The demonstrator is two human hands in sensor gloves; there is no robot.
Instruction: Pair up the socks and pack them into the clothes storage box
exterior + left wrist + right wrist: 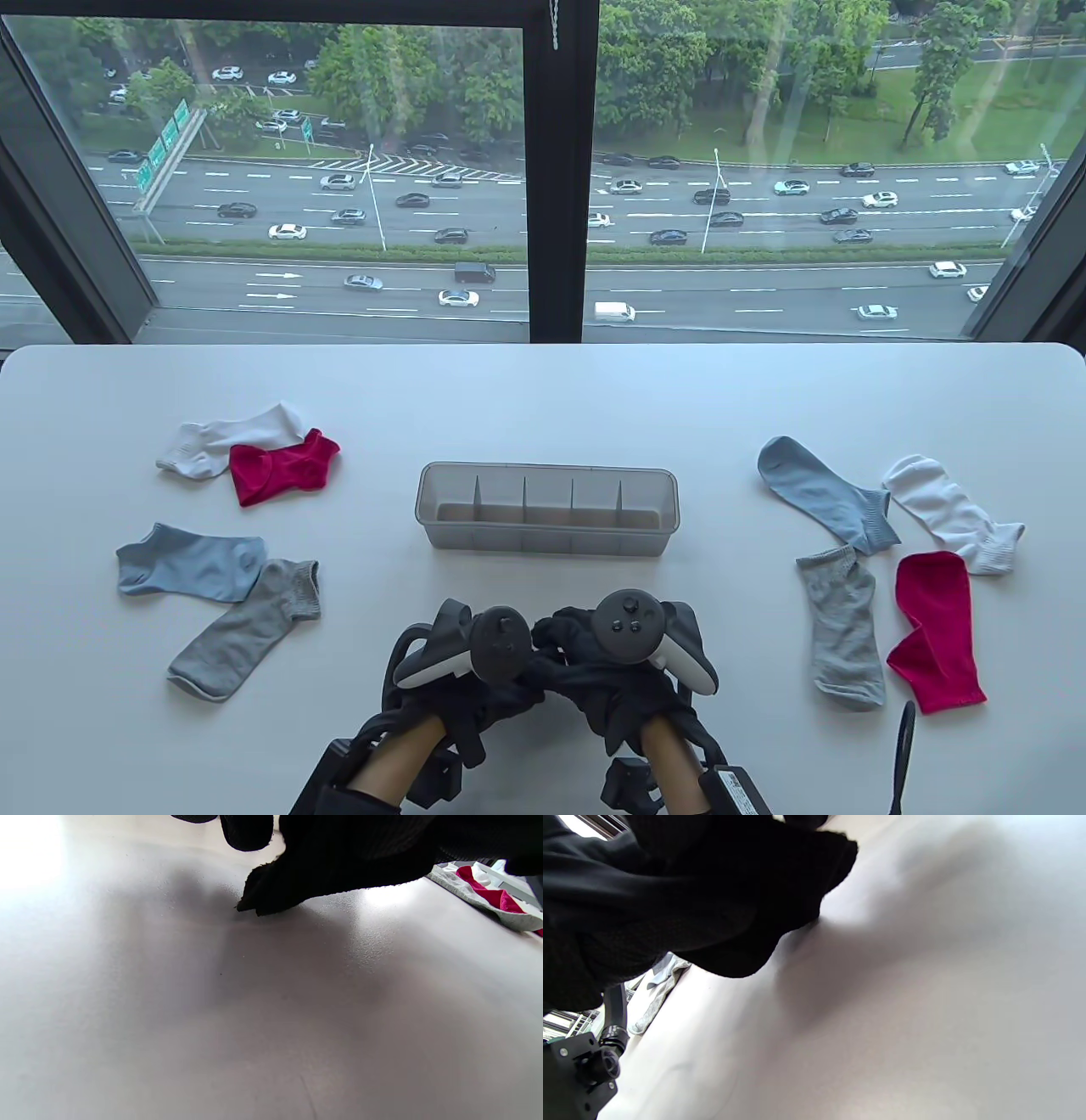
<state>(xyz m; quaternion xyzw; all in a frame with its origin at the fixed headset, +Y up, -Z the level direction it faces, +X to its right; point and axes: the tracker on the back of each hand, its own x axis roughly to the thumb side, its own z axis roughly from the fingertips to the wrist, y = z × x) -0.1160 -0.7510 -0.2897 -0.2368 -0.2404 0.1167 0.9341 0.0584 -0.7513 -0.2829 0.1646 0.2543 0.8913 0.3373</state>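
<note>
Both hands, left hand (462,658) & right hand (632,658), rest together w/ fingers loosely curled, holding nothing. Box (547,508) sits just ahead, long axis left-right; socks well off both sides tbh.

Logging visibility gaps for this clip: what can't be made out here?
- Both gloved hands' fingers: table view, hidden under the trackers; wrist views show only dark glove.
- Clear plastic divided storage box: outside both wrist views.
- Grey sock: right wrist view, partly cut off by the glove.
</note>
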